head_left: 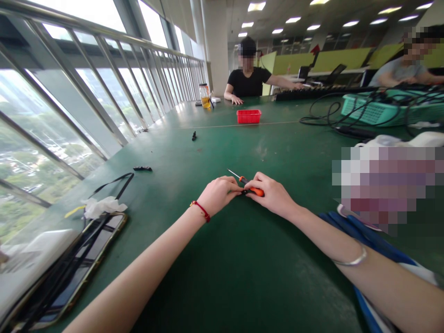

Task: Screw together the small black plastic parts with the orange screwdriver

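Standing by the green table [194, 277], I am watching two bare hands meeting over it, fingertips almost touching. The right hand [274, 193] is closing round the orange-and-black screwdriver [244, 181], gripping it by the handle, which is lying across the fingers and palm. The tool's long axis is running slantwise: butt end nestling in the right hand, thin shaft sloping forward and leftward, its tip hanging beyond the left hand's fingertips. The left hand [222, 190] is bringing thumb and fingers together in a pinch, apparently gripping a small black part [244, 192]. That part is sitting in the narrow gap between the hands, right at the left fingertips and just on the near side of the screwdriver handle; the right fingertips are seemingly touching it too. Its own long axis I am not making out; it is too small and half covered. The relation that counts, as I am judging it: the tip is pointing away from the part, not at it, and the right hand is the nearer one to the tool. Farther off, a black strip [143, 169] is lying forward and left of the left hand, another dark piece [194, 136] beyond it, and a red box [249, 117] is standing straight ahead of both hands.
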`<state>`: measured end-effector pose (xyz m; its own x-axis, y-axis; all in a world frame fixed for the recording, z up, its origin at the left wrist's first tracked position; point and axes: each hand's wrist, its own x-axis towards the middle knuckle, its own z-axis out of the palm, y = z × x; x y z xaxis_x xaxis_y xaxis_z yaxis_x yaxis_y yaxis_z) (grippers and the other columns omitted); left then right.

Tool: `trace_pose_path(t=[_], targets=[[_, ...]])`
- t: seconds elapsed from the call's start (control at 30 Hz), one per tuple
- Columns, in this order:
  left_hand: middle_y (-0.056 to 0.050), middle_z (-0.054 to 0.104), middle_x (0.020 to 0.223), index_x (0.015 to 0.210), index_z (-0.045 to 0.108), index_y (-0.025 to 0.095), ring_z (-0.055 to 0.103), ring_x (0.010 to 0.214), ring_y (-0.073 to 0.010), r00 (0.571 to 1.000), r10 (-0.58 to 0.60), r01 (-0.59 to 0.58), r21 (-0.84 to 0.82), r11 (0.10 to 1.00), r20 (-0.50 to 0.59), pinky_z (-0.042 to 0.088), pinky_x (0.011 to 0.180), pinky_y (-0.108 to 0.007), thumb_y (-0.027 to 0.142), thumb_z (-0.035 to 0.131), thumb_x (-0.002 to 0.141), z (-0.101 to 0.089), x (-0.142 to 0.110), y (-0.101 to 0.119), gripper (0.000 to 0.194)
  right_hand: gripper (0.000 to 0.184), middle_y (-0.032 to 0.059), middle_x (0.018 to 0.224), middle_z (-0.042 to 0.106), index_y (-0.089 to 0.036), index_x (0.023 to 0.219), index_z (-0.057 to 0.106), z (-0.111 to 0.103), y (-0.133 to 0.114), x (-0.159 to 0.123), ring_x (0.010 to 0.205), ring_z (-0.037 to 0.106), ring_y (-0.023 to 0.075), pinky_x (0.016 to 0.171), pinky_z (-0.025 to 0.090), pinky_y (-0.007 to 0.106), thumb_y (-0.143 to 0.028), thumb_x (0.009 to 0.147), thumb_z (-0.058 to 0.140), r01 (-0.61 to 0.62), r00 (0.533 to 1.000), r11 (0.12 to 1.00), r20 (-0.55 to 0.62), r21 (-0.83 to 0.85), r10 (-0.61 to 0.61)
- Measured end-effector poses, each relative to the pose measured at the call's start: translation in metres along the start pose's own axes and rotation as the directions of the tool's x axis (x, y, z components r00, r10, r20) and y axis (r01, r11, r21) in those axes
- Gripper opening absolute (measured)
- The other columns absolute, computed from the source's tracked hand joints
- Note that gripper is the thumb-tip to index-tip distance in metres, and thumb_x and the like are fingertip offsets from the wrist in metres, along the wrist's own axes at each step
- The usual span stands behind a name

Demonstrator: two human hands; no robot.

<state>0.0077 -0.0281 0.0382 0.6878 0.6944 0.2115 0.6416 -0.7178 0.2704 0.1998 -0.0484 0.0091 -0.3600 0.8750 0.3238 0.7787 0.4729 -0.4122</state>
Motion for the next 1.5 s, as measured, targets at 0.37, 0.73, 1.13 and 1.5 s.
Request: trace_pose_path(t=[0.37,0.73,1.13,1.5], targets=[[-0.004,0.067,0.093,0.097,0.073,0.023,0.061,0.084,-0.0151,1.0,-0.008,0.008,-0.017,1.0,-0.003,0.048,0.077,-0.025,0.022,0.052,0.088,0.001,0.001,-0.001,0.023,0.015,0.0009,0.091,0.053,-0.024,0.095,0.066,0.001,0.001,0.0,0.077,0.055,0.0131,0.067,0.042,0.025,-0.026,0.081,0.06,0.003,1.0,1.0,-0.01,-0.003,-0.003],[-0.008,0.064,0.094,0.103,0.067,0.016,0.055,0.088,-0.0194,0.997,0.065,-0.072,0.327,0.942,0.033,0.049,0.072,-0.029,0.018,0.039,0.093,0.009,-0.004,0.008,0.029,0.014,0.001,0.091,0.053,-0.024,0.093,0.066,0.0,-0.001,0.0,0.078,0.055,0.0132,0.067,0.042,0.025,-0.026,0.081,0.059,-0.016,1.0,1.0,-0.009,-0.019,0.016],[-0.002,0.067,0.096,0.098,0.067,0.02,0.058,0.089,-0.0181,0.975,-0.007,0.043,0.157,0.987,-0.224,0.049,0.076,-0.03,0.024,0.057,0.085,0.021,-0.006,0.004,0.017,0.014,0.0005,0.087,0.053,-0.024,0.09,0.067,0.001,-0.005,-0.001,0.073,0.054,0.0125,0.063,0.039,0.023,-0.027,0.078,0.059,-0.119,0.988,0.992,-0.103,-0.042,0.114],[-0.001,0.07,0.091,0.084,0.069,0.021,0.059,0.088,-0.0172,0.93,-0.006,0.034,0.07,0.997,-0.368,0.047,0.077,-0.029,0.022,0.059,0.083,0.024,-0.007,0.003,0.01,0.013,-0.0006,0.084,0.051,-0.024,0.089,0.068,0.003,-0.007,-0.003,0.072,0.054,0.0121,0.062,0.039,0.023,-0.028,0.079,0.06,-0.099,0.982,0.995,-0.164,-0.009,0.096]])
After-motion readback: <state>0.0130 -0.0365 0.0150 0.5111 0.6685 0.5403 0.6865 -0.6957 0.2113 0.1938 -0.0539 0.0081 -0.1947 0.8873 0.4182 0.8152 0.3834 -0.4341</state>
